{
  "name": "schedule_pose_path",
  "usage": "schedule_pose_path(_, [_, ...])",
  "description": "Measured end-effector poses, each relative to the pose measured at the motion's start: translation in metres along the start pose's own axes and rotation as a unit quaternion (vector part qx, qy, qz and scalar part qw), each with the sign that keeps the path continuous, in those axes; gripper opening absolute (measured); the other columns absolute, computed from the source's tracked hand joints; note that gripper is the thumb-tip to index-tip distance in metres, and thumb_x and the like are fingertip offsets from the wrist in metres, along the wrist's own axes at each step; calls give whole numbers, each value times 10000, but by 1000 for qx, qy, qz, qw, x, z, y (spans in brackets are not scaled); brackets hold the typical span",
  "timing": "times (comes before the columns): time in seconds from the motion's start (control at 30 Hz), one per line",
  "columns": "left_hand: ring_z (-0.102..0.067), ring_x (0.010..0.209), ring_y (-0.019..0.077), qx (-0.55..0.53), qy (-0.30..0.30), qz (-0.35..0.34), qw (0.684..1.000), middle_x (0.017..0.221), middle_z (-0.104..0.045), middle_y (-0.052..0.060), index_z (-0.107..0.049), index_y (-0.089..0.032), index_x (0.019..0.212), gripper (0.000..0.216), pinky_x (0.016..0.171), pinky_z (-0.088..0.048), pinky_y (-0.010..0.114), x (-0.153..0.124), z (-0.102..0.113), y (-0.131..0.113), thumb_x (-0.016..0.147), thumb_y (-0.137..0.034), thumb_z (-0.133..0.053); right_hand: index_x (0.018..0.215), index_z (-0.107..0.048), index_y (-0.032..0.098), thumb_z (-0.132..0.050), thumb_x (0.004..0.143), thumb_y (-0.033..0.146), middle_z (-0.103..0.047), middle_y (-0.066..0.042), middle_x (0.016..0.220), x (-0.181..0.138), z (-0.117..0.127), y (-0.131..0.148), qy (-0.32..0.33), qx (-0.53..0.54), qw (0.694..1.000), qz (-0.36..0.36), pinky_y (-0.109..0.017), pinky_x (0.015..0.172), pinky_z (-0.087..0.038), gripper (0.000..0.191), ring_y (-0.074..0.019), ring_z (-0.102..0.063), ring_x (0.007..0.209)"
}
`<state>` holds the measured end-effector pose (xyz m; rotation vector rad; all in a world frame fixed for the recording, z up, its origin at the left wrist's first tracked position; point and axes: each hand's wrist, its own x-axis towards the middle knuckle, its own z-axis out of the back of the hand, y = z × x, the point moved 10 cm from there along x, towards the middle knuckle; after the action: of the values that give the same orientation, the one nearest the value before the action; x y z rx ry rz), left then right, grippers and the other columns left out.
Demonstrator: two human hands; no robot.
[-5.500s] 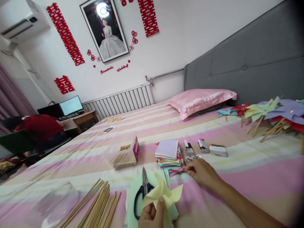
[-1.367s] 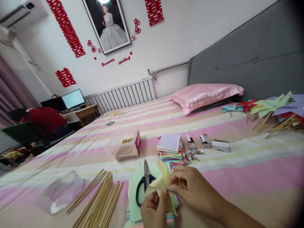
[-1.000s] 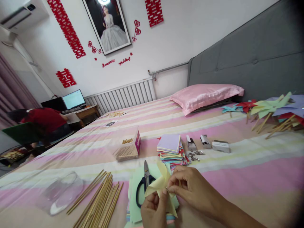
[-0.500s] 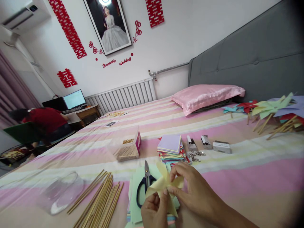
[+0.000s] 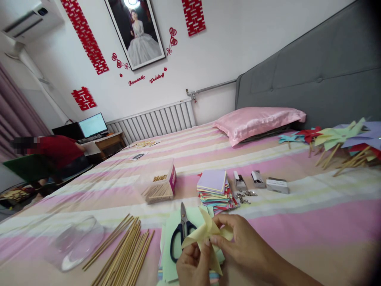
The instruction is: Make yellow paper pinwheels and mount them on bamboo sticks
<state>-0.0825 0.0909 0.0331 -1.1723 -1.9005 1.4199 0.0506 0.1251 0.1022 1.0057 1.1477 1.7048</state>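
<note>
My left hand (image 5: 190, 265) holds a folded pale yellow paper pinwheel (image 5: 205, 232) from below, thumb pressed at its centre. My right hand (image 5: 242, 246) pinches the same pinwheel at the centre from the right; whether a small pin sits in the fingertips I cannot make out. Under them lie light green paper sheets (image 5: 169, 254) with blue-handled scissors (image 5: 182, 233) on top. A stack of coloured paper squares (image 5: 214, 190) stands just beyond, with small metal pins (image 5: 244, 195) beside it.
Bamboo sticks (image 5: 125, 254) lie at the left beside a clear plastic lid (image 5: 76, 246). An open box of short sticks (image 5: 160, 186), small grey boxes (image 5: 276, 184), finished pinwheels (image 5: 342, 139) and a pink pillow (image 5: 256, 121) are on the bed. Another person in red (image 5: 53, 153) sits at far left.
My right hand came back from the pins to the pinwheel and now pinches its centre. In the last second both hands sank slightly, with the fingers shifting on the paper.
</note>
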Motion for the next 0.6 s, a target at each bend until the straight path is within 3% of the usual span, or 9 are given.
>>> schedule_pose_path(0.3, [-687,609,227,-3,18,11,1000,565,-718,60,-689,-146,648,407,549,-539,288,-1,-4,4,388,-423,-836,770,-637,152,-523,730,143,-670,-16,786,1,-1,-6,10,32,999,-6,-266,689,-434,120,-199,-606,782])
schedule_pose_path(0.6, [-681,626,186,-29,59,34,997,610,-734,68,-732,-164,700,402,564,-510,230,-2,-13,9,402,-411,-841,767,-625,140,-515,718,136,-671,-25,784,4,0,-9,10,11,1000,1,-268,673,-435,120,-201,-606,776])
